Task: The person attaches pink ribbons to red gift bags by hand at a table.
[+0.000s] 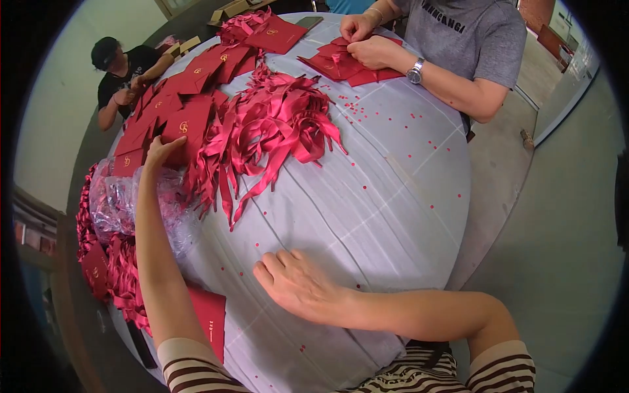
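My left hand point(164, 150) reaches out to the far left. Its thumb and fingers are closed on the near edge of a red paper envelope point(185, 128) with a gold emblem. More red envelopes point(157, 105) lie overlapped in a pile behind and beside it. Next to that pile spreads a tangled heap of red ribbons point(282, 118). My right hand point(295, 285) rests low over the cloth-covered table point(393, 249), its fingers curled under. Nothing shows in it, though its underside is hidden.
Crumpled clear plastic point(114, 200) and bunched red ribbon point(124, 268) lie by my left arm. A red envelope point(208, 321) is partly beneath it. Small red dots point(357, 108) dot the cloth. A co-worker's hands point(373, 49) handle red envelopes across the table; another person point(128, 75) works at far left.
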Available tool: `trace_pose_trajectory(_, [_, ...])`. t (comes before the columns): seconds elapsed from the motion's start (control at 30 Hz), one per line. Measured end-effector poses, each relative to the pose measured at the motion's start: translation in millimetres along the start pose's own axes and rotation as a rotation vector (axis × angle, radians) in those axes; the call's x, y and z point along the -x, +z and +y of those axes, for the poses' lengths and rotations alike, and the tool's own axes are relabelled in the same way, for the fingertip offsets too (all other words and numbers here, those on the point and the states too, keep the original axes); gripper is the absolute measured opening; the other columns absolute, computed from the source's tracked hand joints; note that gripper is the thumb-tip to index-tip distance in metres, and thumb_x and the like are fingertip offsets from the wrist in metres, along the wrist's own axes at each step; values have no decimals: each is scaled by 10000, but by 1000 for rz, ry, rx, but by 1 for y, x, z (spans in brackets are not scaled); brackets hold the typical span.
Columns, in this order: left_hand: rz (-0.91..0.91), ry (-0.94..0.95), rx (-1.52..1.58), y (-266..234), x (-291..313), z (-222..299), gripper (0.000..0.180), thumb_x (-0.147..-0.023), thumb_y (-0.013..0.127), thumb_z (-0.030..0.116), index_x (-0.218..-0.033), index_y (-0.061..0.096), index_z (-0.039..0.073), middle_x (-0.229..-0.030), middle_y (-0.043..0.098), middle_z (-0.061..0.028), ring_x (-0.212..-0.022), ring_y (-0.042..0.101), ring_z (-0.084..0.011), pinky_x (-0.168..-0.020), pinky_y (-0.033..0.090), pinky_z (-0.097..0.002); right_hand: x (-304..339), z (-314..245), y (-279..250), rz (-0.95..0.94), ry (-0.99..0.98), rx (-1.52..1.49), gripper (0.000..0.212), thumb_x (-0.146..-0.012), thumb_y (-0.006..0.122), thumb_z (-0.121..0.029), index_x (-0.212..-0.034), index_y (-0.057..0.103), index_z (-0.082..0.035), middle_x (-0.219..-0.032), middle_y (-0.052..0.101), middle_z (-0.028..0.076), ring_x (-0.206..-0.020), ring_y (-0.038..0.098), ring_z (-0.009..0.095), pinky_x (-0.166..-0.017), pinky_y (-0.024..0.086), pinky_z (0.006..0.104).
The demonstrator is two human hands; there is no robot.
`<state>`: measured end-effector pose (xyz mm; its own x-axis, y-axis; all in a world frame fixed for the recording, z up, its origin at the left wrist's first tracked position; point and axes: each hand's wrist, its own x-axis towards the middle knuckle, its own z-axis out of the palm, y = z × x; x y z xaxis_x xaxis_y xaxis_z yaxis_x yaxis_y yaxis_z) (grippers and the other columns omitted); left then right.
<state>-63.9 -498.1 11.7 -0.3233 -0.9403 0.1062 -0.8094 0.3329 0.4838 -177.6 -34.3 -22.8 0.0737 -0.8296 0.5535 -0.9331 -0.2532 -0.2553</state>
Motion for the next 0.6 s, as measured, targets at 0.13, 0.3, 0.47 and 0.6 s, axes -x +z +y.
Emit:
trace_pose_trajectory(0.13, [-33,31,42,5,7,13,1039,-586,794,586,-1288,457,-101,-1272,529,-252,-1169,541,-310,-959,442,-379,-1,5,2,-14,6,-2,248,-718,569,-91,-952,545,-10,-822,488,70,-709,516,181,-637,411,299])
trace_pose_trajectory(0.3, [-95,51,-10,1,4,21,960,-591,805,564,-1221,516,-99,-1225,567,-239,-1131,569,-293,-929,461,-369,-1,5,1,-41,-2,2,249,-719,567,-87,-955,539,-14,-819,484,67,-709,513,180,-637,413,301])
trace_pose_trajectory(0.47, [65,-6,-140,1,-14,-1,881,-642,821,489,-1206,501,-106,-1092,612,-158,-924,609,-214,-767,503,-324,-2,1,0,14,6,-31,140,-725,571,-90,-853,534,-49,-800,494,66,-717,517,178,-638,407,304])
trace_pose_trajectory(0.6, [-45,15,222,12,1,17,729,-651,829,448,-1103,563,-59,-1020,634,-124,-832,624,-179,-719,506,-315,-2,6,2,-12,10,-14,146,-725,566,-85,-862,531,-47,-798,494,66,-714,518,180,-635,407,302])
